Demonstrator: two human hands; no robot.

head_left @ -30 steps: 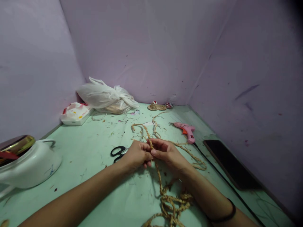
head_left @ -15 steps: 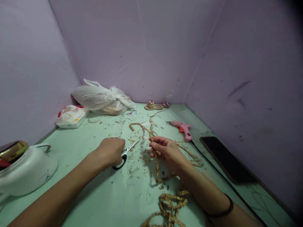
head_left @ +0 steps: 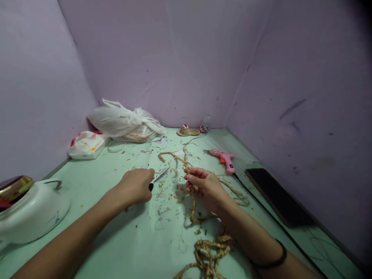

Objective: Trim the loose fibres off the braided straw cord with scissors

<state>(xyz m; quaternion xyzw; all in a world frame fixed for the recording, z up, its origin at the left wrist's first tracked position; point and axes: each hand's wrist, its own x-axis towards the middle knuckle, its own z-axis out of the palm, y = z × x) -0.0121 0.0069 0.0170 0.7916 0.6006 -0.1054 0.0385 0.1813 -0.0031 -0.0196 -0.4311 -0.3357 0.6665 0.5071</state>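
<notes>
My left hand (head_left: 137, 186) is closed on a pair of scissors (head_left: 160, 175), whose blades point away to the upper right. Most of the black handles are hidden by the fingers. To the right, my right hand (head_left: 205, 186) pinches a braided straw-coloured cord (head_left: 193, 201) between thumb and fingers. Above the fingers the cord runs on toward the back of the table, where one stretch curls left into a hook. More of the same cord lies in a loose heap (head_left: 209, 254) near the front edge, partly below my right forearm.
A pink glue gun (head_left: 223, 157) with a black cable lies right of the cord, beside a black phone (head_left: 279, 197). At left stand a white bowl (head_left: 37, 213) and a tissue pack (head_left: 88, 146). Behind are a white plastic bag (head_left: 124, 120) and a small woven piece (head_left: 187, 131).
My left hand has closed further around the scissors, covering more of the handles, and the blades have turned slightly. My right hand stays almost still on the cord.
</notes>
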